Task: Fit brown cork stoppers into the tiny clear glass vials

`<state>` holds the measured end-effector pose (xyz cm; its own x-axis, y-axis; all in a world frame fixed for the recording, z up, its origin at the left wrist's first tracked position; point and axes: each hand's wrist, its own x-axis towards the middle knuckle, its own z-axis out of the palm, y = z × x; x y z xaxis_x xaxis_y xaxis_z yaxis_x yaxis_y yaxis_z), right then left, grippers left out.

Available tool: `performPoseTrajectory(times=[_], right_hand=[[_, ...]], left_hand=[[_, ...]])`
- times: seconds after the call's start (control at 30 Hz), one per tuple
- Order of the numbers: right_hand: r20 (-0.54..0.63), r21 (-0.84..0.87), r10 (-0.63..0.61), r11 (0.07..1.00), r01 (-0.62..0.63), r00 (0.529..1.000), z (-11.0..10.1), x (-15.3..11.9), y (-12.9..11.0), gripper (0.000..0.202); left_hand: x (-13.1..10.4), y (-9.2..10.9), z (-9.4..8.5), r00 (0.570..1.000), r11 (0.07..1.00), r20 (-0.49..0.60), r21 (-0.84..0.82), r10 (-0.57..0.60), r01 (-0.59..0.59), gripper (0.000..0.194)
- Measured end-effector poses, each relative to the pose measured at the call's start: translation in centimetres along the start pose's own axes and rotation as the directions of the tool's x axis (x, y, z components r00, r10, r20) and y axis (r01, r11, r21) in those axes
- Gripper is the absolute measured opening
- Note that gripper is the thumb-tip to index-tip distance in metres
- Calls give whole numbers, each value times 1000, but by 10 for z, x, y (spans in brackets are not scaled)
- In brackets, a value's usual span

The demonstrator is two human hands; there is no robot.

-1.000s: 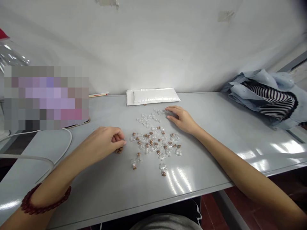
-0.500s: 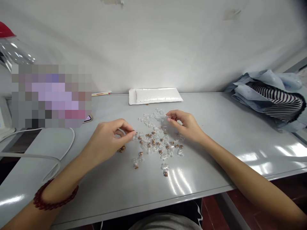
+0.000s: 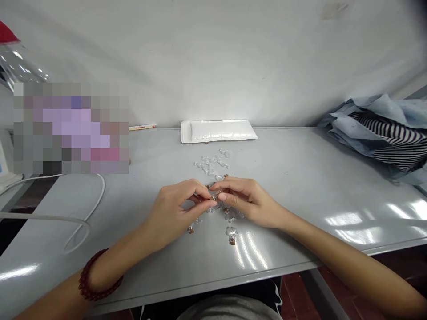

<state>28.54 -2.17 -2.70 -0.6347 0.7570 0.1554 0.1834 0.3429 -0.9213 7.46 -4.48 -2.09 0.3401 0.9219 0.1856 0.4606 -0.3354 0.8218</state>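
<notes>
My left hand (image 3: 182, 206) is closed, its thumb and forefinger pinching a small brown cork (image 3: 212, 198). Just to its right, my right hand (image 3: 250, 200) grips a tiny clear glass bottle (image 3: 217, 194) between thumb and fingers. Cork and bottle meet at the fingertips; how far the cork is in cannot be made out. Several corked bottles lie under and around both hands, partly hidden by them. One corked bottle (image 3: 231, 234) lies nearer the front edge. Behind the hands is a loose group of glass bottles without corks (image 3: 209, 171).
A white padded envelope (image 3: 220, 130) lies against the wall, with a pen (image 3: 142, 127) to its left. White cables (image 3: 96, 209) loop over the desk's left side. Blue cloth with a striped lining (image 3: 383, 133) is heaped at the right. A blurred patch covers the back left.
Both hands have come together over the corked bottles. My left hand moved right with the cork; my right hand came back from the uncorked group with a bottle.
</notes>
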Motion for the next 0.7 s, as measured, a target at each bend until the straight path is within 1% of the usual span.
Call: performPoseTrajectory(times=[0.1,0.2,0.27,0.37,0.43,0.53,0.63,0.7], right_hand=[[21,-32,-29,999,30,999,3,1,0,20],[40,-96,-101,990,105,994,8,0,3,25],[55,-109,-145,983,150,988,11,-1,7,27],[75,-103,-177,978,184,981,16,-3,12,28],[80,-107,-179,977,187,981,18,-4,11,27],[50,-123,-154,979,159,987,17,-4,7,24],[4,-101,-101,990,101,995,12,-2,1,24],[-12,-63,-56,996,55,998,8,-1,-1,28]], left_hand=[[-1,-2,3,1000,1000,-4,5,20,-20,10],[-2,-2,6,1000,1000,6,-9,29,-29,15],[-2,0,7,1000,1000,5,-16,22,-22,16],[1,3,5,1000,1000,-12,-16,-13,13,18],[3,5,1,1000,1000,-1,-23,-17,17,19],[4,4,-4,999,999,7,9,41,-41,17],[3,0,-6,988,982,5,116,152,-151,3],[1,-3,-5,969,951,22,191,244,-244,17]])
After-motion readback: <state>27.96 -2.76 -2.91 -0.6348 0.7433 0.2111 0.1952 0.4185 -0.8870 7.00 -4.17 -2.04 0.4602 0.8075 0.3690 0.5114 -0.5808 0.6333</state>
